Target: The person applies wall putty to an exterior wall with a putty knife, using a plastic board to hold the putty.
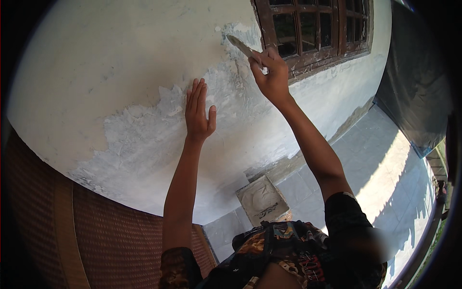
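Observation:
My right hand [273, 79] is raised beside the window frame and grips a scraper [239, 45]. The scraper's blade points up and left, its tip at a rough, flaking patch of the wall [134, 58]. My left hand [196, 115] is open, fingers stretched upward and thumb apart, its palm facing the wall. It looks to be resting on the wall, over the edge between the cream paint and a large whitish scraped area [144, 130]. Nothing is held in it.
A brown wooden window [332, 55] with small panes is at upper right. Below on the grey tiled floor [356, 144] stands a square container [240, 198] with pale paste in it. A woven brown panel [110, 241] borders the lower left; a dark sheet [414, 82] hangs at right.

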A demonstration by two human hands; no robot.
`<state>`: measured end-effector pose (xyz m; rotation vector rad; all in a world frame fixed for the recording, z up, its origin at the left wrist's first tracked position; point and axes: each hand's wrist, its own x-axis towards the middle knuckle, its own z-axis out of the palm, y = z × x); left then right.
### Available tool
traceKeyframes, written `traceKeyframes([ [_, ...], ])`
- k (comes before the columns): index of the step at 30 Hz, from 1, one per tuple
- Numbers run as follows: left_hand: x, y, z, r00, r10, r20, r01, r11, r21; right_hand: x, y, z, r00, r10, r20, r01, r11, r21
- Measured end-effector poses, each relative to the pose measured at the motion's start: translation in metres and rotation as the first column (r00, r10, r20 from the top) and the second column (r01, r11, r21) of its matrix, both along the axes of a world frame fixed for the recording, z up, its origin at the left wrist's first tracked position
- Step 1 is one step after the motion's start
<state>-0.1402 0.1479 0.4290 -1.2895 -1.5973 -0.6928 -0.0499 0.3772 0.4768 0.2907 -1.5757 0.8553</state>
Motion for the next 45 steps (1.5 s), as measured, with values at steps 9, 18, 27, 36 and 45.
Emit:
traceKeyframes([
  [9,-0.035,-0.011,-0.006,0.996,0.058,-0.072,-0.067,0.989,-0.132,-0.050,0.003,0.025,0.886,-0.346,-0.309,0.451,0.801,0.393],
  [18,-0.043,-0.006,-0.010,0.980,0.127,-0.150,-0.151,0.976,-0.157,-0.078,0.012,-0.006,0.874,-0.346,-0.342,0.473,0.769,0.431],
  [27,-0.041,-0.008,-0.010,0.967,0.161,-0.196,-0.195,0.965,-0.173,-0.063,0.005,0.026,0.885,-0.325,-0.335,0.445,0.804,0.395],
  [36,-0.041,-0.008,-0.010,0.959,0.192,-0.207,-0.227,0.960,-0.164,-0.061,0.001,-0.039,0.946,-0.253,-0.204,0.319,0.842,0.435],
  [45,-0.042,-0.003,-0.011,0.957,0.186,-0.225,-0.222,0.964,-0.147,-0.076,0.012,0.020,0.869,-0.386,-0.309,0.484,0.791,0.373],
])
